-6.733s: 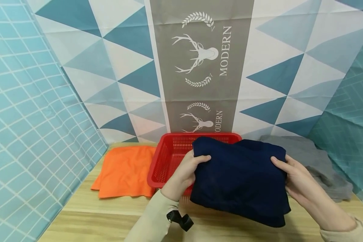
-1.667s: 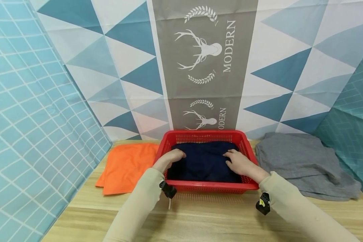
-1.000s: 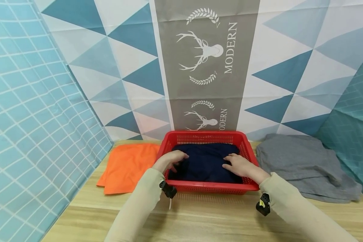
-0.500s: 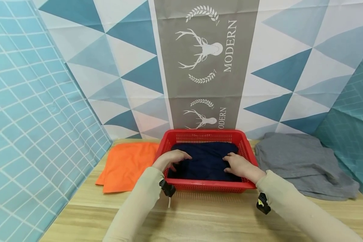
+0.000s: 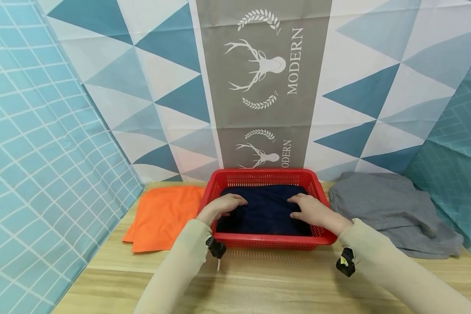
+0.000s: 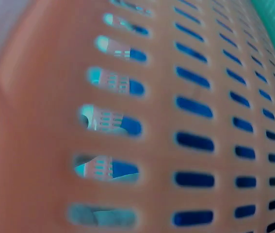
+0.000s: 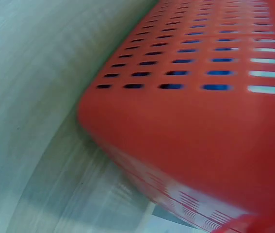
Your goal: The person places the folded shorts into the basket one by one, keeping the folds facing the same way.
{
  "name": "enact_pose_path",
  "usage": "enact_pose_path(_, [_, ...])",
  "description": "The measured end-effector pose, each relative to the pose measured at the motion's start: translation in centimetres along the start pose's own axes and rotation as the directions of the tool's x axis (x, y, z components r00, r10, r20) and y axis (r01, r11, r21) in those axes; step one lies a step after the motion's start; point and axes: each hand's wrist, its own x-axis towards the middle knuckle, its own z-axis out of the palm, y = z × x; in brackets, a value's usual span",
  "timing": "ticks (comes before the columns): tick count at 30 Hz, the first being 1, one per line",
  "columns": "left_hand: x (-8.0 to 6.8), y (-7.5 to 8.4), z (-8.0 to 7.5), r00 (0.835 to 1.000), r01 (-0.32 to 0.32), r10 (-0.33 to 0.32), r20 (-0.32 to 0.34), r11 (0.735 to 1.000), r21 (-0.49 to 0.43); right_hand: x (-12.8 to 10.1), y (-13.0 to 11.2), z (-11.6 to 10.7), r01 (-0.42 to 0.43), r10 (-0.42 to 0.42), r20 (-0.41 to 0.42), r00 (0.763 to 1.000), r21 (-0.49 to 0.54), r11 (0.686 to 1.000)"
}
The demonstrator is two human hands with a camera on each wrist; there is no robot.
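Note:
In the head view, a folded navy cloth (image 5: 268, 213) lies inside the red plastic basket (image 5: 274, 239). My left hand (image 5: 224, 205) reaches over the basket's left side, fingers loosely bent above the cloth's left edge. From the right, my right hand (image 5: 313, 210) reaches in over the cloth's right edge, thumb and fingers spread. Neither hand visibly pinches the cloth; whether the fingertips press it is hard to tell. Close up, the left wrist view holds only the slotted basket wall (image 6: 195, 121), off-colour. The right wrist view has a basket corner (image 7: 176, 126) but no hand.
An orange folded cloth (image 5: 166, 218) lies left of the basket, its edge close to the basket wall. To the right sits a grey folded cloth (image 5: 388, 209). All rest on a wooden table (image 5: 274, 283), with patterned fabric walls (image 5: 172, 87) behind and at the sides.
Several seconds ago both hands held the navy cloth up in front of the basket; now it lies inside, no longer gripped. Over the last second the hands have shifted only slightly over it.

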Motion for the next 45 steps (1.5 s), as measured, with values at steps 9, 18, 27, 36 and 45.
enact_pose_path(9, [-0.6, 1.6, 0.8, 0.993, -0.080, 0.080, -0.083, 0.997, -0.003, -1.0, 0.8, -1.9, 0.072, -0.051, -0.142, 0.989, 0.150, 0.986])
enact_pose_path(18, [-1.3, 2.7, 2.6, 0.992, -0.097, 0.089, -0.084, 0.991, -0.096, -2.7, 1.8, -2.7, 0.083, -0.036, -0.200, 0.979, 0.233, 0.969])
enact_pose_path(27, [-1.7, 4.0, 4.4, 0.970, -0.199, 0.160, -0.182, 0.955, -0.221, -4.6, 3.3, -3.1, 0.090, -0.025, -0.262, 0.965, 0.242, 0.966])
enact_pose_path(36, [-1.8, 4.5, 6.9, 0.961, -0.247, 0.194, -0.195, 0.921, -0.300, -6.1, 4.1, -3.3, 0.100, -0.011, -0.314, 0.949, 0.267, 0.959])
enact_pose_path(45, [-2.3, 5.2, 8.8, 0.955, -0.284, 0.237, -0.179, 0.903, -0.322, -7.6, 5.0, -3.5, 0.066, 0.034, -0.318, 0.948, 0.297, 0.953])
